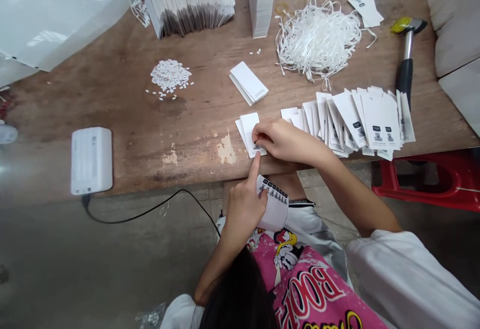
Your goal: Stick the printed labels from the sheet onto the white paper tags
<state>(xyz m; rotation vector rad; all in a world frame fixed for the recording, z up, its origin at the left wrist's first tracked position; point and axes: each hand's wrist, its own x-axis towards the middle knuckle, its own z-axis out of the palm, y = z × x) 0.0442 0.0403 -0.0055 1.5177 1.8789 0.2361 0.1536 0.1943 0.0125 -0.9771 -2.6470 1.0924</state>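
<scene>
Pinching a white hang tag (249, 129) with the right hand (283, 141), long axis pointing away; left hand (243, 209) clutches a printed card (275, 209) just nearer.

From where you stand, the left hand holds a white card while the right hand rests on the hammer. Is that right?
No: the right hand isn't on the hammer; it is on the small white tags at the table's near edge, as the head view shows. The left hand does hold a white card.
</scene>
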